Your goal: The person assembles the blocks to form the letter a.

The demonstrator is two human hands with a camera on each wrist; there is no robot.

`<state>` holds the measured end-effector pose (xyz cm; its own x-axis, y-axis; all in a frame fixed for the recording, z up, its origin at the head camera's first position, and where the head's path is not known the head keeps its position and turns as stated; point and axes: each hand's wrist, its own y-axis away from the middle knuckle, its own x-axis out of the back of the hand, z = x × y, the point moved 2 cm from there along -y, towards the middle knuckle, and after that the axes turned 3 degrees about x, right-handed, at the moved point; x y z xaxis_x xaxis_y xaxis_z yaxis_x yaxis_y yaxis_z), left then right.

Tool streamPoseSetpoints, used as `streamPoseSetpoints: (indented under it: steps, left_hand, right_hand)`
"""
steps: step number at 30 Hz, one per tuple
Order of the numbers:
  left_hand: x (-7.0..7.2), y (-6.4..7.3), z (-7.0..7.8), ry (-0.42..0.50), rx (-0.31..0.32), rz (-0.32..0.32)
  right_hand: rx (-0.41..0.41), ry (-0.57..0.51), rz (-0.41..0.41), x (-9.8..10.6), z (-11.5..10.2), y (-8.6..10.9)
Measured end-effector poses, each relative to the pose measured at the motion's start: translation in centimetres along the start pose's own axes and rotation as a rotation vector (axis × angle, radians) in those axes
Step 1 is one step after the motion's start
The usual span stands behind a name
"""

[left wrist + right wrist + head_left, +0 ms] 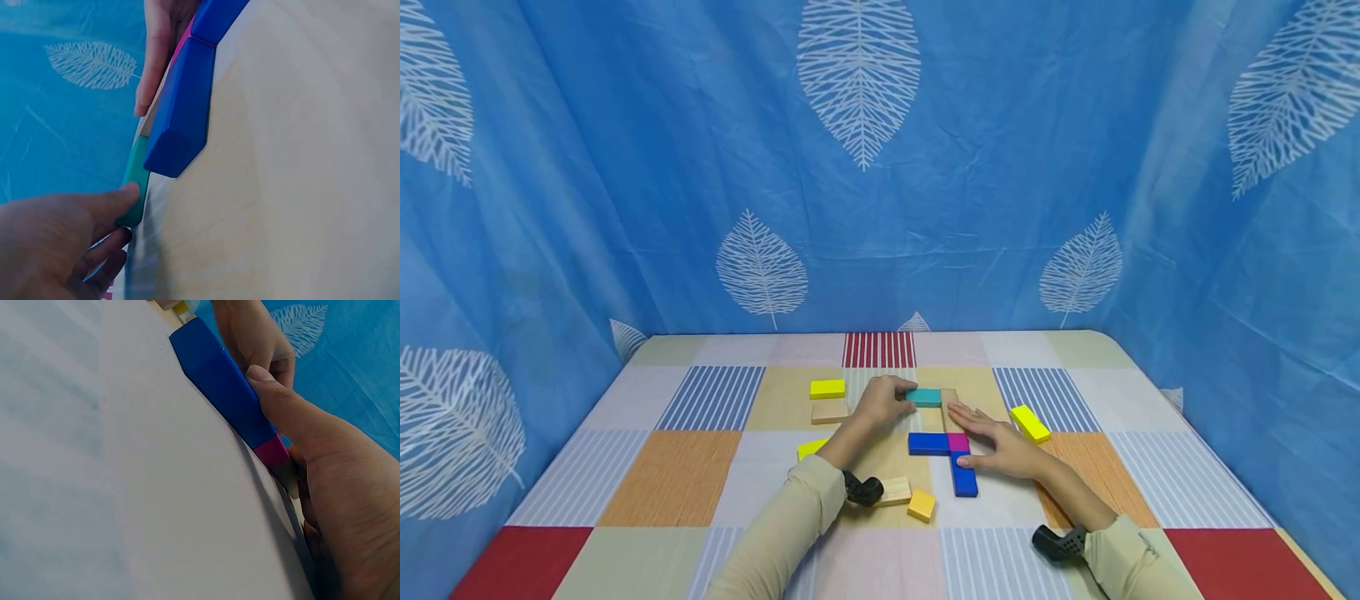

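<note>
In the head view my left hand (pixel 882 402) pinches the left end of a teal block (pixel 927 397), its thumb and a finger on either side. The teal block's right end meets a plain wooden block (pixel 950 410). Below that sits a small magenta block (pixel 958 442), with one blue block (pixel 929 444) on its left and another blue block (pixel 964 477) beneath it. My right hand (pixel 1006 446) lies along the right of this row; its fingers are extended and touch the wooden block. Its thumb (pixel 281 403) rests on the lower blue block. The right wrist view partly hides its other fingers.
Left of the left hand lie a yellow block (pixel 827 389), a wooden block (pixel 830 412) and another yellow block (pixel 812 448). Nearer are a wooden block (pixel 895 492) and an orange-yellow block (pixel 922 506). A yellow block (pixel 1030 424) lies beyond the right hand. Blue curtains surround the patchwork-covered table (pixel 685 479).
</note>
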<state>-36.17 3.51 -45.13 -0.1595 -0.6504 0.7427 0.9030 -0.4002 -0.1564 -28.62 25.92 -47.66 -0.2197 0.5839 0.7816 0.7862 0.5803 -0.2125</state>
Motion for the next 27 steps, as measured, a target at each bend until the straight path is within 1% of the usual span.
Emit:
streamPoseSetpoints:
  steps: [3,5,7,11,13,15,18,20,24,27]
  left_hand:
    - [0.6,0.3,-0.1,0.063,0.008,0.010]
    - [1.5,0.5,-0.4,0.111,0.009,0.038]
    - [2.6,0.7,-1.0,0.151,0.006,0.075]
    - [5.3,1.3,-2.9,0.211,0.030,0.159]
    - [6.7,1.6,-4.1,0.230,0.069,0.196]
    - [7.7,2.1,-5.5,0.246,0.130,0.217]
    - [8.7,2.8,-7.4,0.261,0.209,0.207]
    - [9.0,3.2,-8.4,0.263,0.238,0.173]
    - [8.8,3.6,-9.9,0.199,0.246,0.112]
    - [8.6,3.5,-10.5,0.128,0.212,0.103]
  right_hand:
    - [0.003,0.002,0.002,-0.1,0.0,0.1]
    - [0.007,0.008,0.005,-0.1,0.0,0.1]
    - [0.014,0.016,0.009,-0.1,0.0,0.1]
    - [0.011,0.018,0.012,0.0,0.0,0.1]
    - [0.004,0.009,0.011,0.1,-0.1,0.0]
    - [0.003,0.012,0.013,0.1,0.0,0.0]
    - [-0.001,0.018,0.012,0.1,0.1,-0.1]
    - [-0.005,0.025,0.012,0.0,0.2,0.0]
    - [-0.005,0.014,0.013,0.0,0.2,0.1]
    - [-0.001,0.014,0.013,0.0,0.2,0.1]
